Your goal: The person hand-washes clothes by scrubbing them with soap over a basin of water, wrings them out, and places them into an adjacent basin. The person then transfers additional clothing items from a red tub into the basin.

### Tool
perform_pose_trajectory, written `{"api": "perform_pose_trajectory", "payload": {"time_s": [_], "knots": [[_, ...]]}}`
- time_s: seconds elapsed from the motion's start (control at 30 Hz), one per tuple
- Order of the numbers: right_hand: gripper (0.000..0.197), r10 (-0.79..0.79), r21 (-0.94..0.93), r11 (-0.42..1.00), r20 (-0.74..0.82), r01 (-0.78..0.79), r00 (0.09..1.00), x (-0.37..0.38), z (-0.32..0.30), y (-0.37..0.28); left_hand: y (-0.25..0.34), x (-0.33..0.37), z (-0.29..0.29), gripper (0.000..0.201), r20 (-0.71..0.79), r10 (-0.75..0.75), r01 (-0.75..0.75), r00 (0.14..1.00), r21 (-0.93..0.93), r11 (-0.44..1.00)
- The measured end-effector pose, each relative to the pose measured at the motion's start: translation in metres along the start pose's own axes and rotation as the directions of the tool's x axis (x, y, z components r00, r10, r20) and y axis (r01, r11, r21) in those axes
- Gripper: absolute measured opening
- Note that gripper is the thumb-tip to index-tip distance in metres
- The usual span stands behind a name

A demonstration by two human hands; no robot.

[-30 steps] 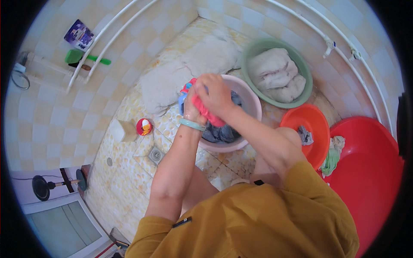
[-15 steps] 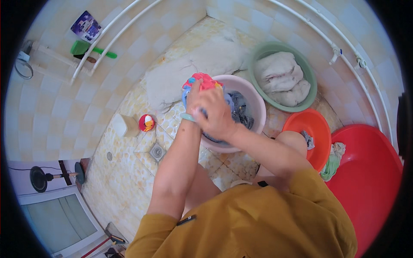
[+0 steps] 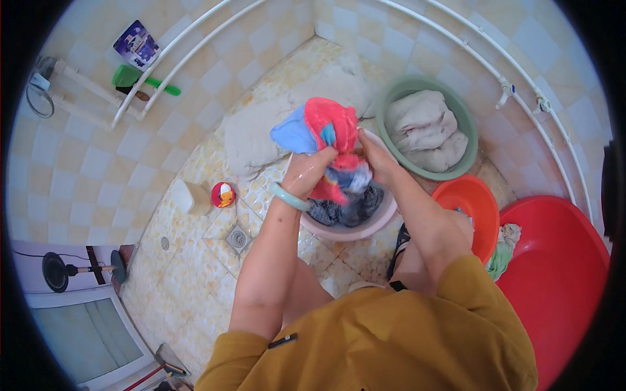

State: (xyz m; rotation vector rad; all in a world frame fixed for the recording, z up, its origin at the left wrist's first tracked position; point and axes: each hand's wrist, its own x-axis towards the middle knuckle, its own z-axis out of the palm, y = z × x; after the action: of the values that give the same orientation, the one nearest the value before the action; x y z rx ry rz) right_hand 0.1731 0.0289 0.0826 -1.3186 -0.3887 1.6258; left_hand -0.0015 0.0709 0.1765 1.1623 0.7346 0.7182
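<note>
Left head-worn fisheye — faces steeply down over shirt point(image 3: 391, 339), hands point(image 3: 305, 172) near, floor point(image 3: 189, 280) farther below.

The place is a tiled washroom, most likely in a home. Checkered cream-and-white tiles cover the walls point(image 3: 147, 153), and the patterned floor point(image 3: 195, 280) is tiled too, with a square metal drain point(image 3: 237, 239) set into it. White pipes point(image 3: 566, 140) with a valve point(image 3: 505, 93) run along one side. Close together stand a pink basin point(image 3: 344, 233) with dark wet clothes point(image 3: 355, 207), a green basin point(image 3: 471, 144) with pale cloth point(image 3: 424, 120), an orange basin point(image 3: 473, 193) and a large red tub point(image 3: 554, 280)
</note>
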Motion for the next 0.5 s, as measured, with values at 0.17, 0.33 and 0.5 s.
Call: {"api": "perform_pose_trajectory", "payload": {"time_s": [0.17, 0.33, 0.5], "knots": [[0.046, -0.434, 0.623, 0.736, 0.134, 0.265, 0.891, -0.029, 0.042, -0.045, 0.013, -0.007, -0.006, 0.026, 0.188, -0.077, 0.085, 0.979, -0.036, 0.996], [0.02, -0.524, 0.557, 0.68, -0.087, 0.478, 0.847, -0.033, 0.049, -0.075, -0.008, 0.012, -0.017, 0.03, 0.053, -0.164, 0.169, 0.985, -0.498, 0.85], [0.007, -0.524, 0.677, 0.566, -0.145, 0.471, 0.839, -0.079, 0.09, -0.1, -0.021, 0.018, -0.035, 0.039, -0.107, -0.327, 0.264, 0.939, -0.385, 0.884]]}}
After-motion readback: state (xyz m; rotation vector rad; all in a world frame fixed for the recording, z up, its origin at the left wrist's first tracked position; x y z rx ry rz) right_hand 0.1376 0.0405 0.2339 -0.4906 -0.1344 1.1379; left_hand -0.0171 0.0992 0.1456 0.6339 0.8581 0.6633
